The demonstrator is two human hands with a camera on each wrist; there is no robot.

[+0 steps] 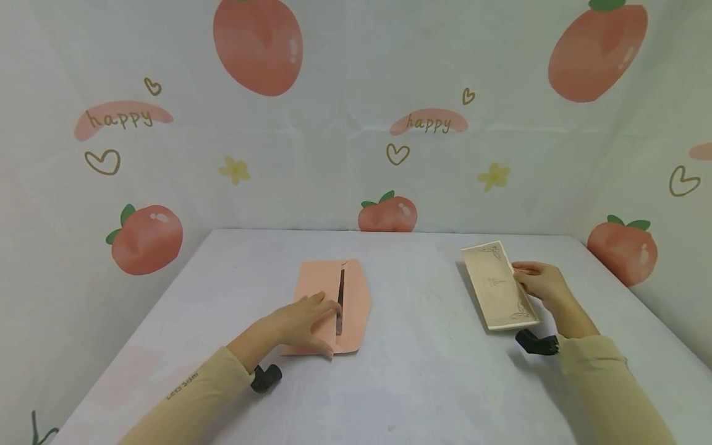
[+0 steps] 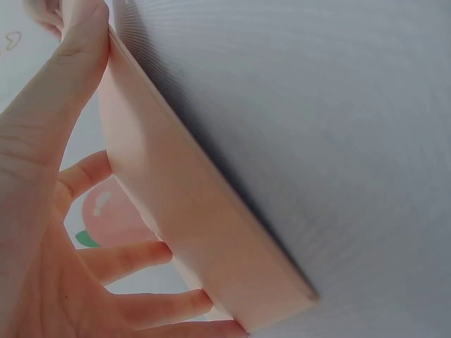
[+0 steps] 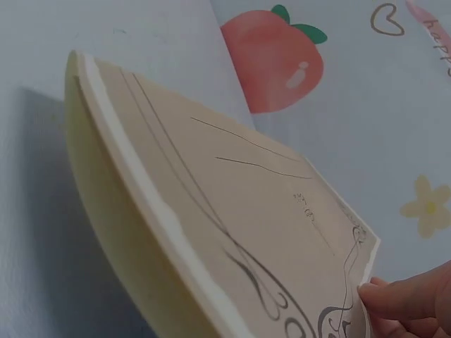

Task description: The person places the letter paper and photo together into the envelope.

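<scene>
A pink envelope [image 1: 317, 281] lies on the table left of centre, its flap side to the right and a dark slit showing at its opening. My left hand [image 1: 303, 321] rests over it, fingers spread; in the left wrist view the fingertips of that hand [image 2: 77, 232] touch the face of the envelope [image 2: 190, 204], with the thumb at its edge. On the right, my right hand [image 1: 542, 284] pinches the right edge of a cream card [image 1: 495, 284] with scrollwork corners, tilted above the table. The right wrist view shows the card [image 3: 211, 162] slightly parted along one side, fingers [image 3: 412, 296] at its edge.
A white table [image 1: 411, 383] extends beneath both hands, with a printed cloth [image 1: 345, 93] behind it. Black wrist mounts [image 1: 266, 378] sit at both sleeves. A thin green and dark object [image 1: 40, 432] shows at the bottom left corner.
</scene>
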